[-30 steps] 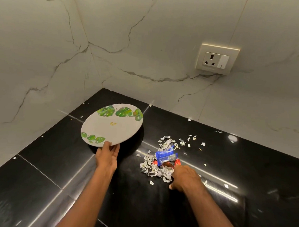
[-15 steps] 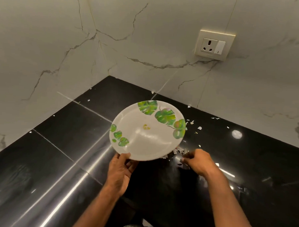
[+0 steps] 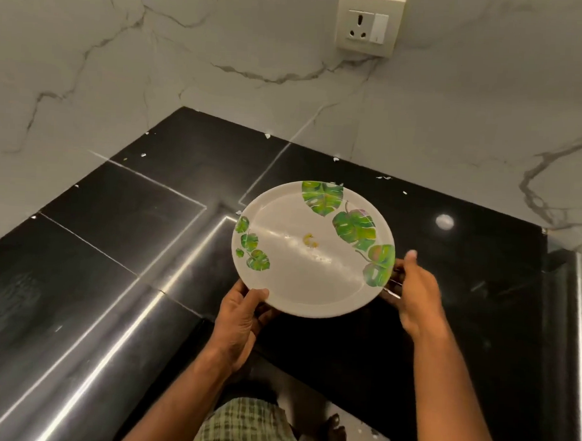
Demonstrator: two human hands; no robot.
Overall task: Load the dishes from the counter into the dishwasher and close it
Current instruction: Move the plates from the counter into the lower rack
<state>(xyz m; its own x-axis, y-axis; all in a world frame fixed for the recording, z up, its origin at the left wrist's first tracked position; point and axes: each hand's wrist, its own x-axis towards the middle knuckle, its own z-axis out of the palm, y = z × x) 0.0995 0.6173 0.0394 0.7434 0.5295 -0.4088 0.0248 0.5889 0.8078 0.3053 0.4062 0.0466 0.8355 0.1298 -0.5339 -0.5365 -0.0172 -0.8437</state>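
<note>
A: Where do we stand with the loading?

B: Early, by our reckoning. We have one plate (image 3: 310,254) in the air, lifted clear of the black desk (image 3: 123,219), and no dishwasher shows anywhere in view, so nothing we can see is loaded and the door is not yet closed. Carrying, racking and shutting all seem left to do.

A: Is the plate clean?

B: Not quite. A small yellow crumb (image 3: 309,239) and a pale smear sit near its middle, between the green leaf prints. A few white flecks (image 3: 383,177) lie on the desk near the marble wall (image 3: 223,67).

A: And how are we holding it?

B: Our left hand (image 3: 242,315) grips the near-left rim, thumb on top and fingers curled underneath. Our right hand (image 3: 413,292) is at the right rim, by the big leaf print; one fingertip rises above the edge, but the plate hides much of the contact, so we cannot tell whether it is truly gripping or merely steadying.

A: The arms?

B: Both forearms reach forward from the bottom of the view, with the plate held between them and tilted a little, its face up towards us.
</note>
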